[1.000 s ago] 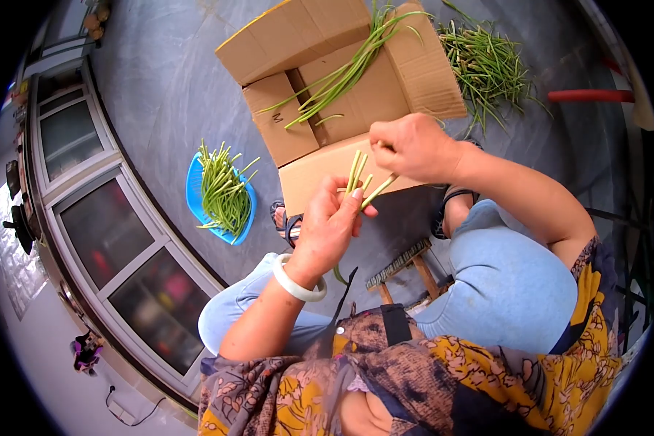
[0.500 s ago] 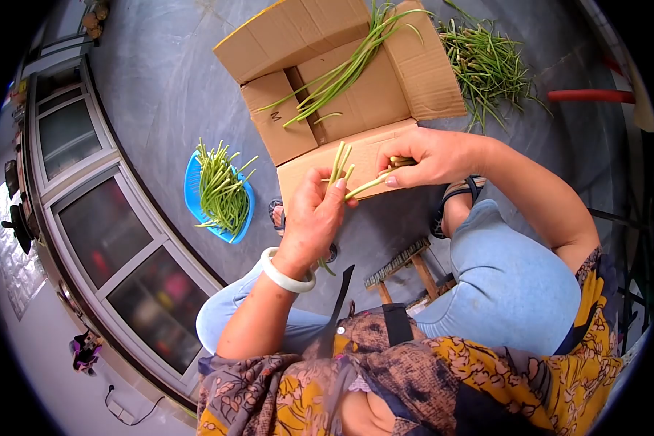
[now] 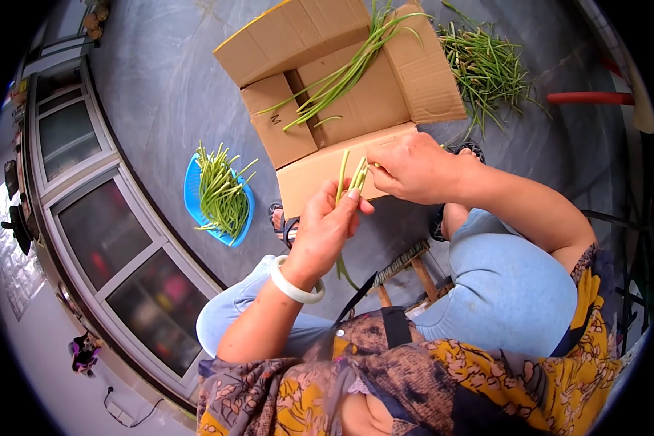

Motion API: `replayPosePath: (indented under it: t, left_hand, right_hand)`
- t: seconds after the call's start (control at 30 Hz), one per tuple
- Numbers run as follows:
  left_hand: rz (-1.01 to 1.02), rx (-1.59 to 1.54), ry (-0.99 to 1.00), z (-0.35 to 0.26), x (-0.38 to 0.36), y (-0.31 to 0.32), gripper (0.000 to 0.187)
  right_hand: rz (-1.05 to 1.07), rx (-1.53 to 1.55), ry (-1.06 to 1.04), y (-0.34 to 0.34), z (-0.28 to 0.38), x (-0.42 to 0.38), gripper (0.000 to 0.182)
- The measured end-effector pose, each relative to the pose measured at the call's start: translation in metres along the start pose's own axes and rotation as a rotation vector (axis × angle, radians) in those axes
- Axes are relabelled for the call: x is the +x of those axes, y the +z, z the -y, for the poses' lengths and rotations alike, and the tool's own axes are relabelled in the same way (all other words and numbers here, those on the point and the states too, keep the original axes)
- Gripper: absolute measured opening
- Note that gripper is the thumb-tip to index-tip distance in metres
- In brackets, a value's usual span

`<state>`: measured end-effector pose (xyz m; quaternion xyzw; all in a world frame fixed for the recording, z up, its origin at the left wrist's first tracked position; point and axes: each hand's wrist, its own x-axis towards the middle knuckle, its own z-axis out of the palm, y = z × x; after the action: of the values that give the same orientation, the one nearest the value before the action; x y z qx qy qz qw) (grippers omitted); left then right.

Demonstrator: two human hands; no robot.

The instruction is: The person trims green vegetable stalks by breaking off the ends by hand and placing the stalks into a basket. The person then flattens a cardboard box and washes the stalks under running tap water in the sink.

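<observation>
My left hand (image 3: 328, 218) is closed round a few green garlic scapes (image 3: 359, 174). Their pale cut ends point up past the thumb, and the thin tails hang below the fist. Close beside those ends, my right hand (image 3: 418, 168) is pinched shut with its back to me. A bit of pale stem shows at its fingertips; the rest of what it holds is hidden in the palm. Both hands are over the near flap of an open cardboard box (image 3: 298, 36). Long loose scapes (image 3: 349, 73) lie across the box.
A blue plastic basket (image 3: 192, 187) filled with scapes stands on the floor at left. A larger heap of scapes (image 3: 487, 73) lies right of the box. Glass-fronted cabinets (image 3: 105, 225) line the left side. A red bar (image 3: 590, 97) juts in at right.
My right hand has turned over, hiding the short stem pieces that showed in its palm, and its fingers have come up to the scape ends. My left hand has shifted slightly right.
</observation>
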<state>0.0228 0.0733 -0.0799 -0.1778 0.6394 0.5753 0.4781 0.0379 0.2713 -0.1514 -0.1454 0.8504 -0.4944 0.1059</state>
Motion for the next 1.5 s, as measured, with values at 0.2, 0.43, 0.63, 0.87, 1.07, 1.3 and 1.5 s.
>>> replayPosePath:
  t: [0.2, 0.43, 0.63, 0.87, 1.07, 1.3, 1.5]
  left_hand:
    - [0.030, 0.006, 0.064, -0.001, 0.001, -0.009, 0.020]
    - [0.096, -0.106, 0.091, -0.013, -0.009, -0.014, 0.018]
    - [0.121, -0.271, 0.090, -0.008, -0.017, -0.034, 0.023]
    - [0.003, -0.210, 0.118, -0.016, -0.031, -0.050, 0.025]
    - [-0.135, -0.198, 0.201, -0.028, -0.050, -0.063, 0.021]
    - [-0.194, -0.181, 0.179, -0.031, -0.063, -0.087, 0.019]
    - [-0.223, -0.191, 0.218, -0.027, -0.067, -0.091, 0.020]
  right_hand:
    - [-0.086, 0.379, 0.226, -0.024, -0.021, 0.012, 0.022]
    - [-0.307, -0.154, 0.264, -0.083, -0.047, 0.002, 0.018]
    - [-0.347, -0.608, 0.307, -0.103, -0.117, -0.024, 0.026]
    - [-0.423, -0.670, 0.181, -0.111, -0.107, -0.013, 0.038]
    - [-0.297, -0.569, 0.076, -0.085, -0.055, 0.053, 0.016]
    - [-0.379, -1.040, 0.172, -0.119, -0.049, 0.083, 0.012]
    - [-0.160, -0.684, -0.079, -0.094, -0.028, 0.100, 0.013]
